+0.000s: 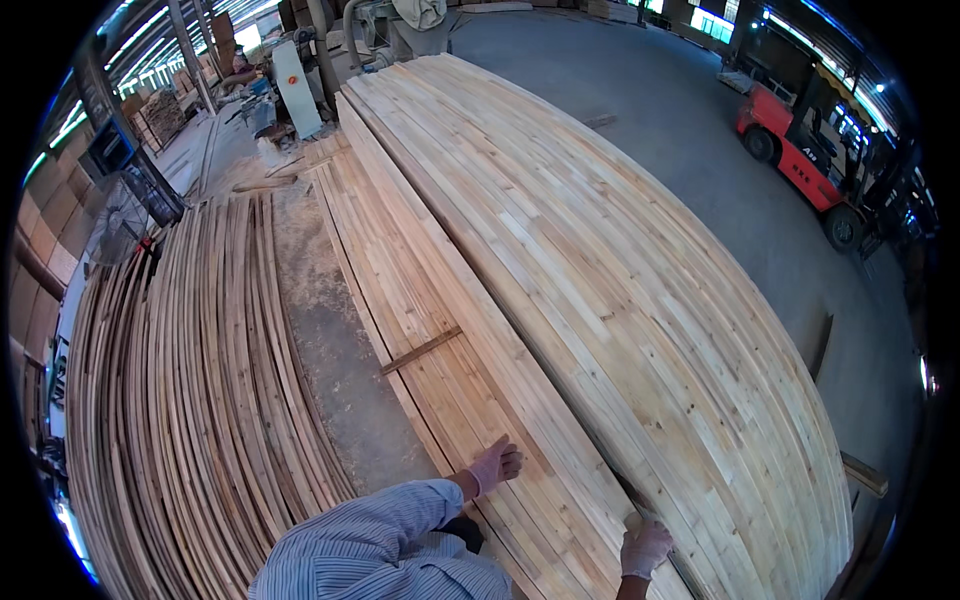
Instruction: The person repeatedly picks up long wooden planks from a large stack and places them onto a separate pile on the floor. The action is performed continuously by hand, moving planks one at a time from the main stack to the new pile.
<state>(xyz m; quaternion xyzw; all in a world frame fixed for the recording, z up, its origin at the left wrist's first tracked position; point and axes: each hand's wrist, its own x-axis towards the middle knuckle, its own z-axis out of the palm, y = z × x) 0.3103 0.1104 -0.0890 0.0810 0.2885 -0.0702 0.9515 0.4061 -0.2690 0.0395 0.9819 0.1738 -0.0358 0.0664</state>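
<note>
My left hand (495, 464), in a thin pale glove, hovers over or rests on the lower stack of planks (480, 400); whether it touches is hard to see. Its fingers are apart and loosely bent, with nothing in them. Also gloved, my right hand (647, 549) is closed over the edge of a long pale wooden plank (540, 405). This plank runs lengthwise beside the wide, taller stack of boards (620, 300). The right fingertips are partly hidden at the dark gap between plank and stack. A thin wooden strip (422, 351) lies crosswise on the lower planks.
Long narrow wood strips (200, 370) lie bundled on the left, beyond a sawdust-covered floor strip (340, 360). A standing fan (122, 215) and a pale machine panel (297, 90) are at the far left. A red forklift (800, 160) stands far right. A beam end (865, 474) juts out at right.
</note>
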